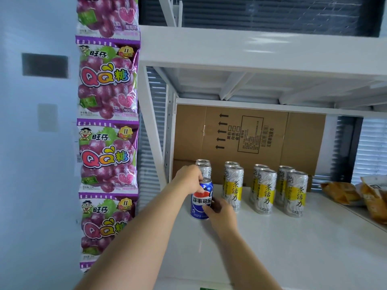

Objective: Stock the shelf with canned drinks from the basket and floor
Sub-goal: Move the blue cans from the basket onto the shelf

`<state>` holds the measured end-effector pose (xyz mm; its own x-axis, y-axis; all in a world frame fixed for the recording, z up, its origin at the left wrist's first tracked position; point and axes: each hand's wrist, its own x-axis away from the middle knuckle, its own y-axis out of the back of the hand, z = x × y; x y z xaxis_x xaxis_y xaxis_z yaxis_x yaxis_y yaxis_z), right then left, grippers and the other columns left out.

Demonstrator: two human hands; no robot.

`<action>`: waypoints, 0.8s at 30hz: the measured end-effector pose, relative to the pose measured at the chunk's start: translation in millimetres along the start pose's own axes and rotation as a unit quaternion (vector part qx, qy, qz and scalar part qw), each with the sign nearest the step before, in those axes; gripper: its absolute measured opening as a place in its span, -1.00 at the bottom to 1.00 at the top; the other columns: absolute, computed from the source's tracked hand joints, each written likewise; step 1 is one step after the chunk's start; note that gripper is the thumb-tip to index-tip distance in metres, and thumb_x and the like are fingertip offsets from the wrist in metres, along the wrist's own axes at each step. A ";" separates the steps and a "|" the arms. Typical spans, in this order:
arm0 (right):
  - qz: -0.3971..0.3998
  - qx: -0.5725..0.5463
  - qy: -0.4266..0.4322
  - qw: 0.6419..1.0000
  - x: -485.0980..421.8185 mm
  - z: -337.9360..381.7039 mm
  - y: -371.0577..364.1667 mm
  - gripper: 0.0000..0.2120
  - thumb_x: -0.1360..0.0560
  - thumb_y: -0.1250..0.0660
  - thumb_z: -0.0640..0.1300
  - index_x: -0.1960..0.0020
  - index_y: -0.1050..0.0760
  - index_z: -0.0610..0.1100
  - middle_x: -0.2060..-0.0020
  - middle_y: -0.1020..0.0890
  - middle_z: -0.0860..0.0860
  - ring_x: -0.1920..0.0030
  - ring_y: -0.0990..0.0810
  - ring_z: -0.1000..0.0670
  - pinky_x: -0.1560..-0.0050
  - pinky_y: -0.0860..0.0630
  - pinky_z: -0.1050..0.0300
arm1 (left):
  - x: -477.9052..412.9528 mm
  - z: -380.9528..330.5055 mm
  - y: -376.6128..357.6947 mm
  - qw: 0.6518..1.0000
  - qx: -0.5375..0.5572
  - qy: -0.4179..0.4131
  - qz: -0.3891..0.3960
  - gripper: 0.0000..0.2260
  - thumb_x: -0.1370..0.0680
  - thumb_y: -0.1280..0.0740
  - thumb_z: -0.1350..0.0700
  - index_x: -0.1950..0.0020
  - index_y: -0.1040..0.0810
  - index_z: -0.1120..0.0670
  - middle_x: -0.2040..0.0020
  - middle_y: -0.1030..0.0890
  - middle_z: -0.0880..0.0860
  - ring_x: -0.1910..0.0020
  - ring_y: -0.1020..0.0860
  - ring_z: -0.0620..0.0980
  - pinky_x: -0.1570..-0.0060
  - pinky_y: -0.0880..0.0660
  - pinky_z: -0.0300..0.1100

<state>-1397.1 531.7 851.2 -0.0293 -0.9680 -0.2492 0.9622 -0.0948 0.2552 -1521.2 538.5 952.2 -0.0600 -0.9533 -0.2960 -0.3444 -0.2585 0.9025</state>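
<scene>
From your head camera, you are looking into a white shelf (pixel 272 248). Eight tall tea cans (pixel 266 191) stand on it in four short rows, two deep. So part of the job looks done. There is lots of bare shelf in front of them, so more cans can go in. You can't see the basket or the floor here, so you can't tell how many cans are left.

A blue can (pixel 201 203) stands upright on the shelf at the front of the far-left row, just in front of two tea cans. Your left hand (pixel 189 177) is curled over its top rim. Your right hand (pixel 219 212) is wrapped round its lower right side. Both hands hold it, so it looks like you are just setting it in place.

Behind the cans is cardboard (pixel 251 132). Candy bags (pixel 106 101) hang on the left, and snack bags (pixel 356 193) lie at the right.
</scene>
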 end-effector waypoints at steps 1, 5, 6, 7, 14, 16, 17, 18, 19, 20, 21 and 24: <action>-0.002 -0.037 -0.023 0.999 2.1 3.2 1.4 -0.61 -0.52 -0.39 -0.19 -0.33 -0.45 -0.21 -0.17 -0.62 -0.09 -0.01 -0.56 0.04 0.23 -0.43 0.41 | 2.4 0.2 -2.5 1.000 0.009 0.013 -0.010 -0.57 -0.46 -0.49 0.09 -0.29 -0.56 0.17 -0.20 -0.62 0.12 -0.12 -0.59 0.08 -0.08 -0.54 -0.08; -0.004 -0.190 -0.134 0.973 9.2 21.9 13.3 -0.68 -0.56 -0.35 -0.14 -0.26 -0.45 -0.26 -0.03 -0.59 -0.13 -0.02 -0.55 -0.06 0.06 -0.56 0.13 | 11.8 0.8 -8.8 0.990 0.091 0.077 -0.079 -0.65 -0.51 -0.43 0.03 -0.22 -0.54 0.17 -0.15 -0.63 0.11 -0.07 -0.60 0.07 0.15 -0.45 -0.18; -0.007 -0.191 -0.141 0.971 12.0 27.0 16.6 -0.72 -0.57 -0.33 -0.12 -0.22 -0.45 -0.24 0.01 -0.57 -0.12 -0.02 -0.53 -0.07 -0.01 -0.57 0.05 | 14.8 -0.1 -9.6 0.983 0.121 0.095 -0.103 -0.66 -0.53 -0.41 0.03 -0.23 -0.52 0.17 -0.16 -0.61 0.10 -0.10 -0.59 0.07 0.16 -0.43 -0.19; -0.017 -0.183 -0.137 0.973 14.6 31.2 19.5 -0.75 -0.58 -0.32 -0.11 -0.19 -0.45 -0.22 0.03 -0.55 -0.13 -0.02 -0.52 -0.08 -0.07 -0.57 0.00 | 17.8 -1.7 -10.7 0.974 0.148 0.111 -0.130 -0.65 -0.54 -0.39 0.03 -0.25 -0.49 0.17 -0.19 -0.60 0.11 -0.13 -0.58 0.08 0.15 -0.44 -0.19; -0.074 -0.153 -0.082 0.982 60.9 45.3 30.5 -0.74 -0.62 -0.24 -0.05 -0.24 -0.47 -0.17 0.04 -0.58 -0.07 0.02 -0.56 -0.06 -0.10 -0.56 -0.05 | 57.6 -17.1 -21.8 0.924 0.293 0.129 -0.207 -0.67 -0.56 -0.36 0.10 -0.27 -0.44 0.19 -0.23 -0.55 0.18 -0.18 -0.54 0.15 -0.06 -0.47 -0.08; -0.070 -0.173 -0.083 0.979 78.6 46.6 35.1 -0.74 -0.62 -0.24 -0.01 -0.17 -0.50 -0.17 0.06 -0.59 -0.08 0.06 -0.58 -0.05 -0.06 -0.56 -0.04 | 76.0 -21.9 -23.2 0.921 0.316 0.123 -0.193 -0.68 -0.54 -0.37 0.11 -0.23 -0.46 0.21 -0.19 -0.58 0.20 -0.17 -0.55 0.18 -0.09 -0.50 -0.06; -0.069 -0.184 -0.083 0.977 87.2 48.1 37.8 -0.73 -0.62 -0.23 0.00 -0.15 -0.51 -0.17 0.07 -0.60 -0.09 0.08 -0.58 -0.06 -0.04 -0.57 -0.03 | 86.3 -25.1 -22.5 0.915 0.337 0.119 -0.187 -0.70 -0.54 -0.38 0.11 -0.20 -0.48 0.22 -0.16 -0.60 0.21 -0.15 -0.56 0.19 -0.08 -0.52 -0.03; -0.068 -0.192 -0.083 0.976 95.8 50.0 40.3 -0.72 -0.63 -0.22 0.01 -0.15 -0.52 -0.18 0.08 -0.61 -0.10 0.09 -0.59 -0.06 -0.03 -0.56 -0.03 | 97.3 -28.3 -21.9 0.909 0.357 0.116 -0.181 -0.72 -0.53 -0.39 0.12 -0.17 -0.50 0.24 -0.13 -0.61 0.22 -0.13 -0.57 0.19 -0.07 -0.53 -0.02; -0.066 -0.198 -0.081 0.975 104.4 52.1 42.9 -0.70 -0.63 -0.20 0.01 -0.15 -0.52 -0.20 0.09 -0.62 -0.11 0.09 -0.59 -0.07 -0.03 -0.56 -0.02 | 108.5 -31.9 -20.5 0.903 0.376 0.111 -0.176 -0.75 -0.53 -0.39 0.13 -0.12 -0.53 0.26 -0.11 -0.62 0.24 -0.11 -0.59 0.20 -0.06 -0.52 -0.01; -0.063 -0.202 -0.078 0.974 113.1 54.3 45.5 -0.69 -0.64 -0.18 0.01 -0.15 -0.52 -0.21 0.10 -0.63 -0.11 0.09 -0.60 -0.08 -0.04 -0.56 -0.03 | 120.1 -36.1 -18.5 0.895 0.398 0.108 -0.171 -0.79 -0.53 -0.39 0.14 -0.07 -0.55 0.26 -0.09 -0.63 0.25 -0.09 -0.59 0.21 -0.07 -0.52 0.00; -0.057 -0.203 -0.074 0.975 124.6 56.8 48.0 -0.68 -0.65 -0.16 0.01 -0.16 -0.52 -0.21 0.10 -0.63 -0.11 0.09 -0.60 -0.08 -0.05 -0.56 -0.04 | 133.9 -39.6 -16.6 0.881 0.430 0.112 -0.164 -0.85 -0.53 -0.40 0.15 -0.01 -0.56 0.21 -0.09 -0.63 0.24 -0.09 -0.60 0.21 -0.09 -0.52 0.02; -0.044 -0.216 -0.059 0.974 155.7 63.2 51.1 -0.67 -0.67 -0.10 0.02 -0.15 -0.51 -0.20 0.09 -0.64 -0.13 0.09 -0.60 -0.08 -0.07 -0.55 -0.04 | 168.8 -48.6 -9.9 0.818 0.541 0.138 -0.138 -0.89 -0.54 -0.40 0.10 0.03 -0.49 0.05 -0.11 -0.62 0.14 -0.08 -0.60 0.11 -0.13 -0.56 0.02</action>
<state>-1369.5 361.5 884.5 -0.1234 -0.9828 -0.1374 0.9780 -0.0970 -0.1845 -1482.4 372.6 908.5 0.3225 -0.9193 -0.2255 -0.9458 -0.3227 -0.0369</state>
